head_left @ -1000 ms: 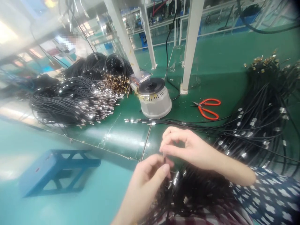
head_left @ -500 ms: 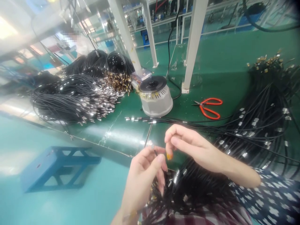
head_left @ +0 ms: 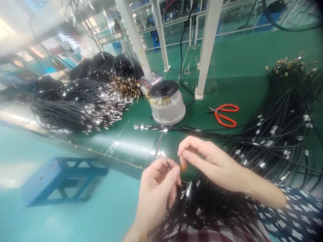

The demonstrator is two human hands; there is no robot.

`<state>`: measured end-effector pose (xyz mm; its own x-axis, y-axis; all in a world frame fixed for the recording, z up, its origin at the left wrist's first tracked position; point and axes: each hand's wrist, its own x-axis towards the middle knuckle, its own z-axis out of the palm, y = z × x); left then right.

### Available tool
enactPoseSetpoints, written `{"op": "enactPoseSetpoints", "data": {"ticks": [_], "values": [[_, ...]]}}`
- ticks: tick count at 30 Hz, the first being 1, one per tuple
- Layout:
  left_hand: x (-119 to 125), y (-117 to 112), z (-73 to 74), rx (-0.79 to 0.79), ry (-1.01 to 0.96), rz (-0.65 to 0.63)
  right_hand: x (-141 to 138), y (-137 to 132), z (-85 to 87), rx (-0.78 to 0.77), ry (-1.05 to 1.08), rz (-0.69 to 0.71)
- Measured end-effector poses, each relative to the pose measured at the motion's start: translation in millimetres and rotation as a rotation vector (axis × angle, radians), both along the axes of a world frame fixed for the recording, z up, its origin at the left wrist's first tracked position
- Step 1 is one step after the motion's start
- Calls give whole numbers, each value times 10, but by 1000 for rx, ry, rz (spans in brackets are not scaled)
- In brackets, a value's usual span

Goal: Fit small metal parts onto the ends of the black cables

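Observation:
My left hand [head_left: 157,188], low in the middle of the view, pinches a thin black cable [head_left: 168,164] between thumb and fingers. The cable's silver metal end [head_left: 163,155] sticks up past the fingertips. To its right is my right hand [head_left: 208,161], thumb and forefinger drawn together close to the cable. Whatever lies between those fingertips is too small to make out. An amber patch [head_left: 183,166] shows at a lower fingertip of that hand; whether it is tape or a cover I cannot tell. A heap of black cables [head_left: 214,198] lies under both hands, over the lap.
A round white dispenser [head_left: 168,109] with a black top and amber strips stands on the green table [head_left: 126,141]. Red-handled scissors [head_left: 225,115] lie right of it. Cable bundles [head_left: 75,104] fill the left, more [head_left: 280,117] the right. A blue stool [head_left: 65,181] stands below left.
More of the cable's silver end shows above my left fingertips. My right hand has shifted slightly down and right, its fingers still drawn together. The view has moved a little.

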<state>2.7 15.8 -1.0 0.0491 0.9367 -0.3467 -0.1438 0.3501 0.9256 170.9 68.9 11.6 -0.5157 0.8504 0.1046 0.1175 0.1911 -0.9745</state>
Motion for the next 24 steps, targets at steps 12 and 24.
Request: {"op": "enactPoseSetpoints", "data": {"ticks": [12,24], "values": [[16,-21,-60,35,21,99,-73,-104,-121,-247,1,-156],[54,-19,107,69,31,14,-22,-55,23,-206,21,-212]]}}
